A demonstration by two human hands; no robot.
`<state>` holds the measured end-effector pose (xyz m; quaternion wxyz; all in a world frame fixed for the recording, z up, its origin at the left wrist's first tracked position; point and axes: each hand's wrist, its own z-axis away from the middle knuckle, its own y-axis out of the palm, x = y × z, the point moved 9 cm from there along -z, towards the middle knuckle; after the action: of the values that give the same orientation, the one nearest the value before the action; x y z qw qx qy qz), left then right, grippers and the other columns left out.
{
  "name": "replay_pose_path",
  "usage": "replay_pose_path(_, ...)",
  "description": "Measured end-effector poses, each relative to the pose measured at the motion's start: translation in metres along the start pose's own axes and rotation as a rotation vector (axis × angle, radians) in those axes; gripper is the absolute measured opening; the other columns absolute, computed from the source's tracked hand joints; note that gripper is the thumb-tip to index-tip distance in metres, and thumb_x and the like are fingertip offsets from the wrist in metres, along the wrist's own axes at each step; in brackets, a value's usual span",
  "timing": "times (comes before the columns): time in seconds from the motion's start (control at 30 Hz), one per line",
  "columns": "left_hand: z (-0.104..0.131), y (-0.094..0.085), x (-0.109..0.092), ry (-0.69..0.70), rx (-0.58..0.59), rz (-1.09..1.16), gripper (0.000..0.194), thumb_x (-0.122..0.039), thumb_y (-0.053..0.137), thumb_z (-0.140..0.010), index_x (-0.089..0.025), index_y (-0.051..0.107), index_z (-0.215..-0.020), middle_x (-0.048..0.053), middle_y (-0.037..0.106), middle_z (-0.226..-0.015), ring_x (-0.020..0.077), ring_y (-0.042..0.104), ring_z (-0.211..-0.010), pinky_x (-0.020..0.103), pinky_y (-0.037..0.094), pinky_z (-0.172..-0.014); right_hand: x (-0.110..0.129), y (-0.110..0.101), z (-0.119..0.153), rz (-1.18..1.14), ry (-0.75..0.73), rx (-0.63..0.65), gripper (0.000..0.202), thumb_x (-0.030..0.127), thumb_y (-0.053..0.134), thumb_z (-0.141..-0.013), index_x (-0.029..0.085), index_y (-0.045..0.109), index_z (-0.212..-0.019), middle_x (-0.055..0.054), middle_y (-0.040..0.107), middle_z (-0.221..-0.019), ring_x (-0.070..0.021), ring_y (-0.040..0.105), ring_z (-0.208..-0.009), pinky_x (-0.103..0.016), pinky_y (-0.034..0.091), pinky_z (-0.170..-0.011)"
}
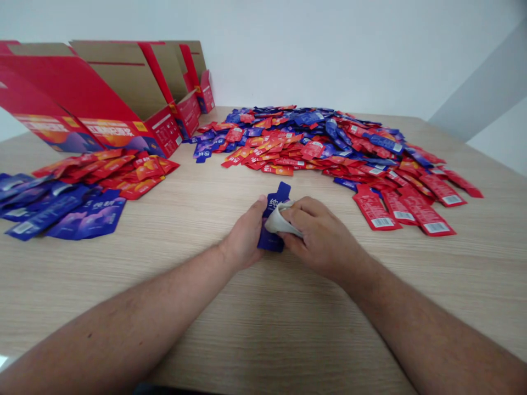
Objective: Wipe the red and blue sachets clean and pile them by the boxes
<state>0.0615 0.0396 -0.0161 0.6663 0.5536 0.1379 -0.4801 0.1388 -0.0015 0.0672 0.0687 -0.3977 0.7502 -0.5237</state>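
Observation:
My left hand (247, 235) grips a blue sachet (270, 243) by its left edge, thumb along the side. The sachet has a narrow tab at the top and white lettering. In my right hand (319, 233) a bunched whitish cloth (278, 220) is pinched, and it lies against the sachet's front, covering its middle. Both hands are close together just above the table, near the centre of the view. The fingers of my left hand behind the sachet are hidden.
A large heap of red and blue sachets (313, 144) spreads across the back of the table (197, 329). Red sachets (142, 174) and blue sachets (99, 215) lie in a smaller pile at left. Behind them stand open red cardboard boxes (164, 131) against the wall.

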Motion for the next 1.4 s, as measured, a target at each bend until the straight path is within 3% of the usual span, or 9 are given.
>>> replay_pose_path(0.13, 0.002, 0.001, 0.005, -0.05, 0.028, -0.023, 0.058, -0.047, 0.033, -0.11, -0.007, 0.075, -0.111, 0.013, 0.079, -0.094, 0.0244, 0.076, -0.092, 0.034, 0.06, -0.083, 0.018, 0.008, 0.002, -0.023, -0.162, 0.095, 0.018, 0.011, 0.064, -0.089, 0.019, 0.071, -0.103, -0.008, 0.066, -0.097, -0.0243, 0.06, -0.093, -0.038, 0.053, -0.085)
replay_pose_path(0.27, 0.001, 0.0, -0.003, 0.018, 0.021, 0.002, 0.053, -0.046, 0.038, -0.108, -0.009, 0.074, -0.116, 0.013, 0.079, -0.101, 0.0258, 0.076, -0.097, 0.038, 0.06, -0.09, 0.005, 0.001, 0.001, 0.018, -0.014, -0.002, 0.022, 0.012, 0.064, -0.09, 0.018, 0.07, -0.11, -0.011, 0.067, -0.104, -0.0269, 0.06, -0.098, -0.043, 0.053, -0.09)
replay_pose_path(0.43, 0.0, 0.001, 0.002, -0.042, 0.052, -0.017, 0.058, -0.052, 0.038, -0.108, -0.009, 0.075, -0.118, 0.014, 0.079, -0.102, 0.025, 0.076, -0.1, 0.035, 0.059, -0.091, 0.022, 0.012, 0.003, -0.046, -0.175, 0.12, 0.02, 0.01, 0.064, -0.089, 0.022, 0.07, -0.103, -0.007, 0.067, -0.1, -0.0236, 0.06, -0.095, -0.038, 0.053, -0.087)
replay_pose_path(0.63, 0.002, 0.002, 0.01, -0.051, 0.083, -0.125, 0.059, -0.053, 0.032, -0.109, -0.012, 0.072, -0.121, 0.01, 0.077, -0.087, 0.022, 0.073, -0.071, 0.033, 0.057, -0.063, -0.01, -0.017, 0.001, 0.044, 0.068, -0.153, 0.018, 0.016, 0.065, -0.093, 0.017, 0.069, -0.111, -0.012, 0.066, -0.103, -0.0283, 0.061, -0.099, -0.043, 0.053, -0.089)
replay_pose_path(0.77, 0.002, -0.001, 0.008, -0.013, 0.092, -0.115, 0.056, -0.055, 0.039, -0.108, -0.011, 0.074, -0.109, 0.008, 0.074, -0.077, 0.0196, 0.07, -0.066, 0.03, 0.057, -0.064, -0.004, -0.01, -0.001, 0.03, -0.04, -0.075, 0.019, 0.014, 0.062, -0.093, 0.02, 0.069, -0.11, -0.01, 0.066, -0.104, -0.0271, 0.061, -0.099, -0.042, 0.053, -0.089)
replay_pose_path(0.93, 0.001, -0.006, 0.013, -0.092, 0.07, -0.159, 0.062, -0.062, 0.036, -0.106, -0.012, 0.073, -0.103, 0.009, 0.071, -0.073, 0.0201, 0.068, -0.059, 0.032, 0.058, -0.057, -0.023, -0.024, 0.0, 0.069, 0.087, -0.215, 0.021, 0.019, 0.064, -0.094, 0.017, 0.068, -0.115, -0.013, 0.067, -0.103, -0.0287, 0.062, -0.1, -0.043, 0.053, -0.088)
replay_pose_path(1.07, 0.002, 0.001, 0.006, -0.031, 0.114, -0.121, 0.056, -0.056, 0.036, -0.108, -0.012, 0.072, -0.107, 0.007, 0.071, -0.076, 0.0164, 0.066, -0.056, 0.028, 0.056, -0.056, -0.016, -0.014, -0.002, 0.028, -0.016, -0.122, 0.022, 0.015, 0.063, -0.093, 0.019, 0.068, -0.114, -0.012, 0.068, -0.107, -0.028, 0.062, -0.103, -0.043, 0.053, -0.091)
replay_pose_path(1.23, 0.003, 0.001, 0.011, -0.078, 0.174, -0.181, 0.059, -0.064, 0.039, -0.105, -0.015, 0.07, -0.114, 0.011, 0.076, -0.088, 0.0186, 0.07, -0.063, 0.03, 0.059, -0.057, -0.033, -0.032, 0.001, 0.1, 0.105, -0.297, 0.023, 0.022, 0.067, -0.093, 0.017, 0.068, -0.116, -0.013, 0.068, -0.102, -0.03, 0.063, -0.1, -0.045, 0.054, -0.088)
replay_pose_path(1.4, 0.001, -0.004, 0.011, -0.059, 0.148, -0.21, 0.062, -0.064, 0.037, -0.106, -0.013, 0.069, -0.116, 0.009, 0.073, -0.078, 0.0166, 0.067, -0.057, 0.028, 0.057, -0.056, -0.023, -0.024, -0.002, 0.056, 0.004, -0.198, 0.02, 0.018, 0.064, -0.095, 0.016, 0.068, -0.114, -0.014, 0.068, -0.105, -0.0294, 0.063, -0.101, -0.044, 0.054, -0.089)
